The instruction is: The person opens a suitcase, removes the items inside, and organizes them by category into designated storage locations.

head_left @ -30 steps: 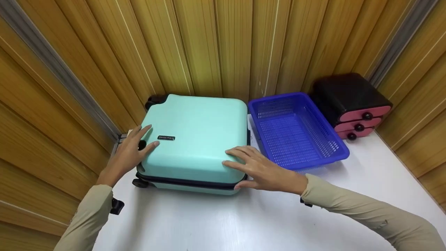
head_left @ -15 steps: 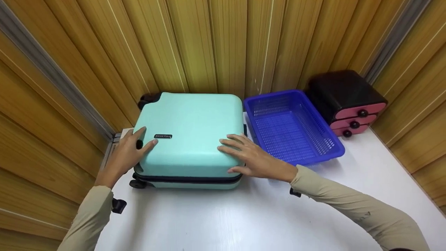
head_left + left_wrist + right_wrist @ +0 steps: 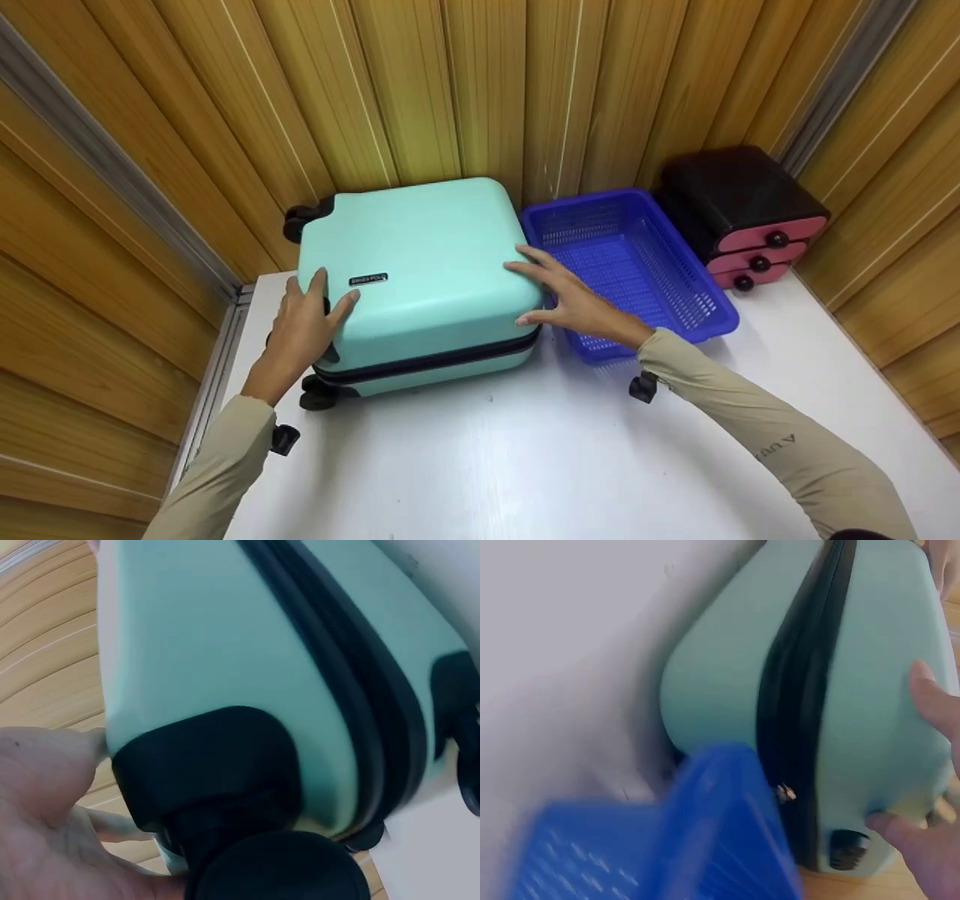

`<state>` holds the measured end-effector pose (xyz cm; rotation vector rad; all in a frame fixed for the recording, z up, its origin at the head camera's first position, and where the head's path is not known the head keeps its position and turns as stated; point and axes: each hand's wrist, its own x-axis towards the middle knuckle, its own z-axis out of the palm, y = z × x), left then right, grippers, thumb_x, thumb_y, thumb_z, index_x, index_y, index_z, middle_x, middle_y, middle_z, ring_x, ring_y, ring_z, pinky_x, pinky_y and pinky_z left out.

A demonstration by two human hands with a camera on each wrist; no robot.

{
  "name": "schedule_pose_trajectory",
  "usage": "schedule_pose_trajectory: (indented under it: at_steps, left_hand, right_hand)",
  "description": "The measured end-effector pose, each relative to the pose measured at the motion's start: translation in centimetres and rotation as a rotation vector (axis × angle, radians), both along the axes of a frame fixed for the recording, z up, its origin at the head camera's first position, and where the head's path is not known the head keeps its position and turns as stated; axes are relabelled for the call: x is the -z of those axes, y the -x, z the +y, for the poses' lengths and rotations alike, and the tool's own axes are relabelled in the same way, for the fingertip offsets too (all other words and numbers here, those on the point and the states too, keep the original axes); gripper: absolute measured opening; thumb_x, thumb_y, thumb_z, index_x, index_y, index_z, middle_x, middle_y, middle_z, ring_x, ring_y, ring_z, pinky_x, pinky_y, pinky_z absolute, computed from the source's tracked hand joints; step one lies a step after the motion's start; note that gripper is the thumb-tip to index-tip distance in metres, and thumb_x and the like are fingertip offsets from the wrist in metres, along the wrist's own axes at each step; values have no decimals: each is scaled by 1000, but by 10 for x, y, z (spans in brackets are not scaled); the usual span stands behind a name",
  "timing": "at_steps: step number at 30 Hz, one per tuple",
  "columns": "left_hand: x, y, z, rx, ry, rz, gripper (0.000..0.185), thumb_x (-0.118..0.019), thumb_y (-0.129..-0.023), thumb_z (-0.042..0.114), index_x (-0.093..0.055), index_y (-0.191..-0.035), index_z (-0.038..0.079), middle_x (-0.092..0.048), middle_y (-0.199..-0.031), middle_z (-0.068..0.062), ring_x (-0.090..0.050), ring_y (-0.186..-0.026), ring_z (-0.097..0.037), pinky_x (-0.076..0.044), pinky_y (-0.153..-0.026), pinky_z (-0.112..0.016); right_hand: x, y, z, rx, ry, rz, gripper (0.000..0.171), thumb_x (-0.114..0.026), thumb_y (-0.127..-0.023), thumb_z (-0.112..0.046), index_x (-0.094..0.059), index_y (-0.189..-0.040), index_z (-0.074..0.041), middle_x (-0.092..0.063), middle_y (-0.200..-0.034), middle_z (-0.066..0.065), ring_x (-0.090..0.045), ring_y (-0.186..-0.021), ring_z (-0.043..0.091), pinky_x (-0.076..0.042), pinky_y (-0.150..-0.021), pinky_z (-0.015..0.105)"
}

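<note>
A mint-green suitcase [image 3: 420, 247] lies flat on the white table [image 3: 487, 465], slightly askew, its right end angled farther back. A dark zipper band [image 3: 442, 361] runs round its side and a small label [image 3: 368, 279] sits on top. Black wheels [image 3: 319, 392] stick out at the left end. My left hand [image 3: 300, 330] rests against that wheeled end, thumb and fingers spread over the top edge. Over the right end, my right hand [image 3: 577, 300] has its fingers spread on the top edge and side. The right wrist view shows its fingertips [image 3: 889, 825] touching the shell near a black fitting [image 3: 847, 849].
A blue perforated basket [image 3: 720, 324] stands close against the suitcase's right end, partly under my right forearm. Farther right is a black drawer box [image 3: 750, 187] with pink fronts. Wood-look walls [image 3: 480, 90] rise behind and on both sides.
The suitcase has turned counter-clockwise in the head view, its right end swinging back towards the wall. My right hand has moved back with it; my left stays at the wheeled end.
</note>
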<state>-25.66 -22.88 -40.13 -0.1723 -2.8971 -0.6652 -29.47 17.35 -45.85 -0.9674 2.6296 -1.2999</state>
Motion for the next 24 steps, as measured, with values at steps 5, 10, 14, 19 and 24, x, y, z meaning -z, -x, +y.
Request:
schedule_pose_trajectory:
  at_steps: [5, 10, 14, 19, 24]
  left_hand:
    - [8, 0, 8, 222, 52, 228, 56, -66, -92, 43, -55, -139, 15, -33, -156, -21, -24, -146, -46, -17, -118, -64]
    - [13, -3, 17, 355, 146, 195, 66, -70, -84, 55, -52, -142, 29, -42, -152, -13, -26, -144, -50, -13, -115, -70]
    - [10, -4, 18, 331, 169, 168, 66, -68, -83, 57, -51, -142, 32, -43, -152, -11, -26, -144, -49, -12, -115, -70]
    - [7, -4, 19, 334, 193, 138, 66, -66, -85, 58, -50, -143, 33, -42, -153, -12, -27, -144, -50, -14, -115, -71]
    - [10, -4, 19, 341, 228, 144, 69, -68, -83, 59, -49, -144, 34, -42, -153, -11, -29, -143, -50, -18, -114, -71]
  right_hand:
    - [8, 2, 12, 110, 99, -335, 104, -83, -79, -20, -13, -157, -19, -27, -158, 16, -33, -144, 38, -40, -111, 52]
    - [10, 2, 12, 188, -29, -322, 62, -66, -80, 5, -42, -137, 7, -56, -131, 29, -61, -112, 40, -56, -89, 41]
    - [11, 0, 1, 252, -139, -254, 42, -65, -80, 6, -55, -120, 9, -68, -102, 28, -71, -75, 35, -60, -62, 38]
    - [20, 0, -11, 268, -141, -247, 24, -52, -88, 9, -57, -111, 9, -70, -74, 23, -65, -44, 24, -55, -43, 36]
    - [29, 3, -14, 282, -174, -114, 29, -38, -80, 18, -61, -95, 8, -65, -57, 21, -57, -35, 12, -50, -37, 33]
